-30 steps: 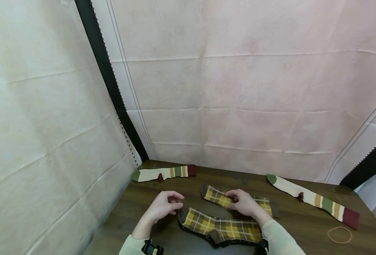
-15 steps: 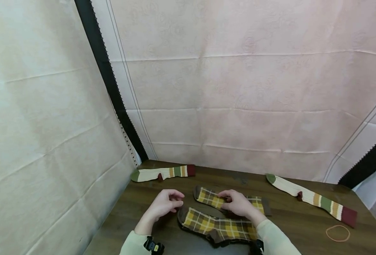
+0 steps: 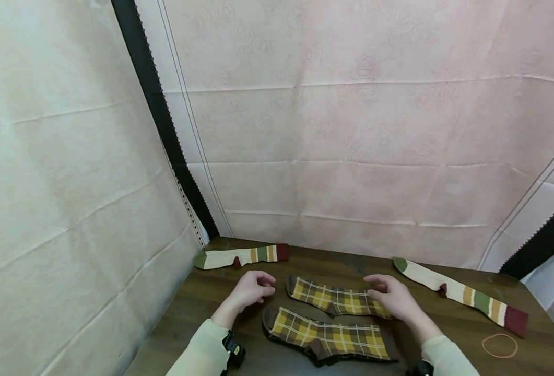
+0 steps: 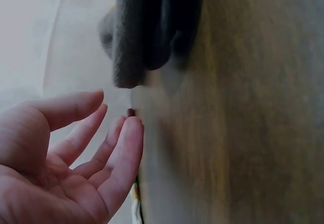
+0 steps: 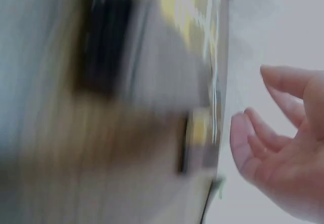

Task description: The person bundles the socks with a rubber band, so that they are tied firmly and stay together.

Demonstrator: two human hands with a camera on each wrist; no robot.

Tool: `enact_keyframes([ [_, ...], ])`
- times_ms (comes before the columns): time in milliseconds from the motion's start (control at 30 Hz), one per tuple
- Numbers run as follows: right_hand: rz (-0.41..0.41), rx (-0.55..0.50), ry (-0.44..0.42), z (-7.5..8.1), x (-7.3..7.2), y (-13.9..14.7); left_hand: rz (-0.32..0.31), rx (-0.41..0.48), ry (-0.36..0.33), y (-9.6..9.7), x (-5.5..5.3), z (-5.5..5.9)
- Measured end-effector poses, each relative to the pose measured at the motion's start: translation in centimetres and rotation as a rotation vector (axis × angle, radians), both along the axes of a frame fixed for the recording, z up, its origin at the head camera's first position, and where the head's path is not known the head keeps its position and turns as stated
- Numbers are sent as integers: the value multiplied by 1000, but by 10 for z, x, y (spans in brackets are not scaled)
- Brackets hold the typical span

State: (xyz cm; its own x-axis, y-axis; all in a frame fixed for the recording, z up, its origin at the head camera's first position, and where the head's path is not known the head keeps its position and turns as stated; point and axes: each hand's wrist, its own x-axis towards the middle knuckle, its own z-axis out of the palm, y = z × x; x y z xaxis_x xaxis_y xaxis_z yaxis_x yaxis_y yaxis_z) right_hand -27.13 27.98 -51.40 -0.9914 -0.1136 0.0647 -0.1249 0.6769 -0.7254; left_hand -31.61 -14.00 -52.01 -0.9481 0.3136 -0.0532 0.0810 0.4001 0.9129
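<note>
Two yellow-and-brown plaid socks lie flat on the table in the head view, toes pointing left: a far sock (image 3: 323, 296) and a near sock (image 3: 328, 337). My left hand (image 3: 248, 290) is left of their toes, fingers loosely bent and holding nothing. At the cuff end of the far sock, my right hand (image 3: 391, 295) overlaps the cuff in the head view. In the right wrist view the fingers of the right hand (image 5: 278, 133) are relaxed, with nothing between them. The left wrist view shows the left hand (image 4: 76, 158) below blurred dark sock toes (image 4: 129, 57).
A cream sock (image 3: 241, 256) with green toe and striped leg lies at the back left of the dark wooden table (image 3: 183, 318). Its like, another cream sock (image 3: 462, 295), lies at the right, with a rubber band (image 3: 499, 345) near its cuff. Pale cloth walls (image 3: 352, 130) stand behind.
The far plaid sock shifted slightly left under my right hand, which then let go and moved right to its cuff. My left hand moved slightly up and away from the near sock's toe.
</note>
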Motion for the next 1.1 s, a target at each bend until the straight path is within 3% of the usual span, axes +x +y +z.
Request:
enact_keyframes([
  [133, -67, 24, -32, 1, 6, 30, 19, -26, -5, 8, -9, -4],
  [300, -75, -6, -106, -4, 12, 48, 41, -91, 10, 18, -19, -4],
  [533, -59, -33, -138, -14, 15, 51, 5, -91, 16, 38, -26, -5],
  [800, -69, -3, -131, -19, 13, 52, -31, -90, 6, 47, -26, -5],
  [1100, -53, 9, -129, -19, 13, 53, 7, -103, 1, 51, -30, -12],
])
